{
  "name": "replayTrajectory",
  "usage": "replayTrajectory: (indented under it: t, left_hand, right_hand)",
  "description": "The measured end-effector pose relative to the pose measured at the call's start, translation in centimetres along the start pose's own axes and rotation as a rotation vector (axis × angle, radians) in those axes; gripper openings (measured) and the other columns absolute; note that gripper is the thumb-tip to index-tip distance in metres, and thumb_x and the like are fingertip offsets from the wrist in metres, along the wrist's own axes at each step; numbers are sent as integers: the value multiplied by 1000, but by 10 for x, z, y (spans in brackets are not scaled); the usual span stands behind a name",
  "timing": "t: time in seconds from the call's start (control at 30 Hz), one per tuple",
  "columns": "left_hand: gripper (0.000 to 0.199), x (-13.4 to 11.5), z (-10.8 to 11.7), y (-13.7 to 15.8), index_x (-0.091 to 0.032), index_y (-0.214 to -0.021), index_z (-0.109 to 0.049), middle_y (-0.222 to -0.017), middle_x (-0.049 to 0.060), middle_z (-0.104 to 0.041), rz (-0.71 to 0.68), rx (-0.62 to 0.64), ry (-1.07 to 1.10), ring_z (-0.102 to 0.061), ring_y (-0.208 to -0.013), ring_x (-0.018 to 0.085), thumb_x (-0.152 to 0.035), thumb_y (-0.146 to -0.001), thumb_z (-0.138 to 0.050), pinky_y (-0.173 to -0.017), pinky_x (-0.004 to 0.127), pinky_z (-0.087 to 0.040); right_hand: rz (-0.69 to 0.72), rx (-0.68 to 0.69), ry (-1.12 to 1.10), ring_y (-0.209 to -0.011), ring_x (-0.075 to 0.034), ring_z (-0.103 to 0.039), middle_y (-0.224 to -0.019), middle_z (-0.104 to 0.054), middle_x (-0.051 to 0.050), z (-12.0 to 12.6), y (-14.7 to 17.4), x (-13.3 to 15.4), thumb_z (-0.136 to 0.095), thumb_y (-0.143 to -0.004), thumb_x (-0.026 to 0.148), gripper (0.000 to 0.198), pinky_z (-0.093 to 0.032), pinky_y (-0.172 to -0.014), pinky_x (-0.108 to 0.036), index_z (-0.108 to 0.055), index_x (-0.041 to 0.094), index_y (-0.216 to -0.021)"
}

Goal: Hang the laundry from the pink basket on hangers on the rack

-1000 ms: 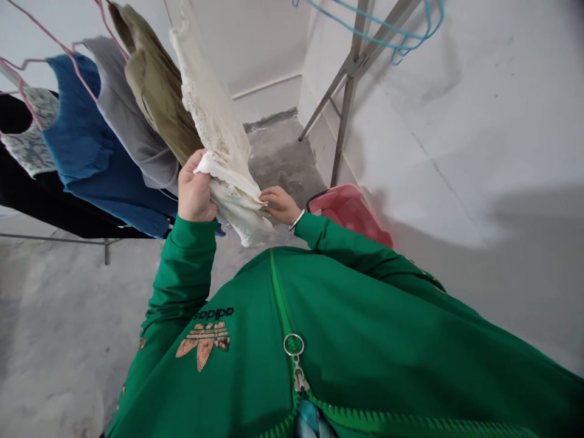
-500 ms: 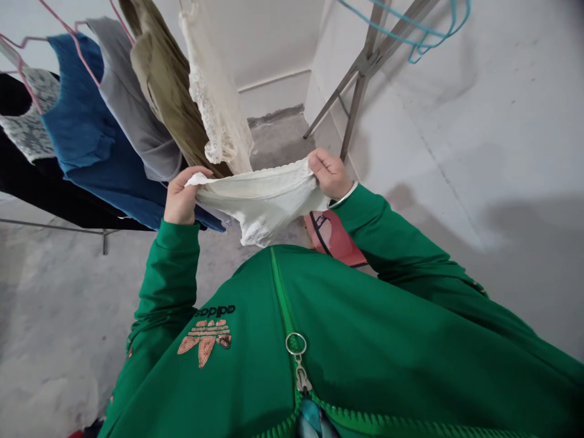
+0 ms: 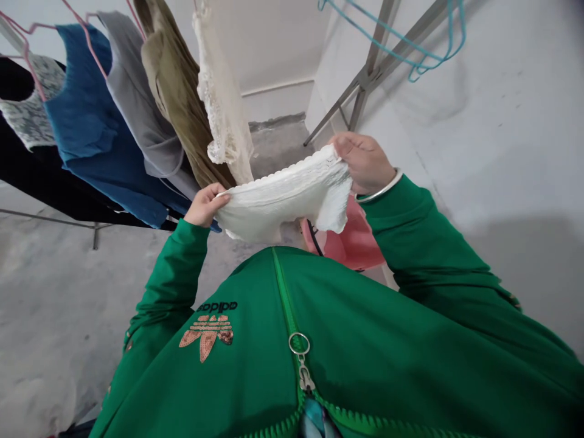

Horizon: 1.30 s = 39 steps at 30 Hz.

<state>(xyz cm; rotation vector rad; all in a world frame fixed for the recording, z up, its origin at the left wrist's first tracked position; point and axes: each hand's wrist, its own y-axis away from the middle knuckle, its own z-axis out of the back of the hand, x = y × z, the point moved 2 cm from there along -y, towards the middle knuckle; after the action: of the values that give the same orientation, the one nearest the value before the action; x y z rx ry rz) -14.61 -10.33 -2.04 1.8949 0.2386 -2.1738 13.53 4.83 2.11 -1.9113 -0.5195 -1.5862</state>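
A pair of white underpants point(image 3: 283, 194) with a scalloped waistband is stretched between my two hands in front of my green jacket. My left hand point(image 3: 205, 205) pinches the waistband's left end, thumb on top. At the other end, my right hand point(image 3: 365, 161) grips the waistband near its corner and sits higher than the left. A white bangle circles my right wrist. The fabric hangs down below the band, with its right side drooping lower. Just beyond it hangs a cream lace garment point(image 3: 223, 103).
Left, a blue garment point(image 3: 84, 115), a grey one point(image 3: 132, 91) and an olive one point(image 3: 171, 79) hang on pink hangers. Teal hangers point(image 3: 424, 61) hang on a metal rack point(image 3: 365, 79) at upper right. A pink basin point(image 3: 360, 237) is partly hidden below my right forearm.
My right hand has moved right and up, and my left hand right and slightly down. The underpants have turned and now slant upward to the right.
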Motion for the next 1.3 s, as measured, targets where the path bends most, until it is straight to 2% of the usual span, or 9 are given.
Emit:
replayTrajectory:
  t: [0.13,0.23,0.4,0.53,0.67,0.77,1.03,1.13,1.3]
  left_hand:
    - [13,4,-9,-5,-19,-61,-45,-57,-4,-42,-86,-160,-398,-36,-55,10,-16,-58,-57,-54,24,-28]
    - [11,5,-7,-7,-19,-62,-46,-56,-5,-41,-110,-309,-595,-37,-57,11,-12,-57,-52,-57,26,-29]
    - [8,18,-3,-17,-18,-62,-53,-55,-3,-45,0,-265,-340,-43,-55,13,-16,-56,-47,-55,25,-33]
    - [12,26,-3,-22,-16,-63,-57,-64,-1,-52,13,-269,-138,-46,-60,13,-18,-56,-47,-56,23,-35]
    - [7,24,-5,-23,-17,-61,-52,-56,-3,-44,46,-317,-4,-37,-55,11,-20,-56,-49,-53,22,-28]
    - [8,18,-6,-22,-18,-63,-52,-57,-3,-45,34,-330,39,-38,-57,11,-22,-56,-51,-55,21,-29]
    - [13,7,-4,-21,-17,-70,-59,-64,-2,-52,-79,-340,-290,-47,-67,14,-28,-65,-54,-66,25,-37]
    - [12,4,-5,-21,-18,-71,-58,-65,-2,-53,-85,-328,-362,-49,-69,15,-27,-69,-52,-67,25,-38]
    - [12,3,-6,-23,-17,-73,-60,-67,-1,-54,-60,-184,-479,-50,-71,15,-26,-72,-51,-68,26,-39]
  right_hand:
    - [28,-28,30,-56,-11,-42,-61,-44,3,4,2,5,-70,-77,63,46,-33,-54,-26,-51,21,-72]
    - [-9,41,41,-58,-11,-45,-66,-52,2,7,4,7,-78,-71,53,39,-35,-53,-25,-57,21,-77]
    - [-49,235,124,-64,-10,-49,-74,-60,2,9,9,11,-80,-63,28,31,-35,-54,-23,-66,18,-88]
    - [-17,238,226,-68,-9,-50,-75,-59,2,9,8,12,-75,-68,19,23,-40,-60,-23,-65,17,-89]
    - [33,184,232,-72,-11,-52,-80,-59,0,11,6,8,-75,-72,26,21,-44,-65,-24,-63,16,-88]
    - [73,112,233,-72,-11,-51,-79,-58,1,13,3,1,-75,-73,32,24,-44,-66,-25,-63,17,-87]
    - [200,-260,223,-69,-10,-50,-73,-53,2,16,-5,-24,-77,-70,51,38,-45,-64,-25,-58,20,-79]
    - [203,-294,212,-65,-10,-48,-69,-51,3,17,-5,-29,-77,-69,56,42,-44,-60,-25,-57,20,-77]
    - [207,-297,179,-64,-9,-48,-70,-51,3,20,-3,-30,-77,-70,58,44,-44,-59,-25,-57,20,-78]
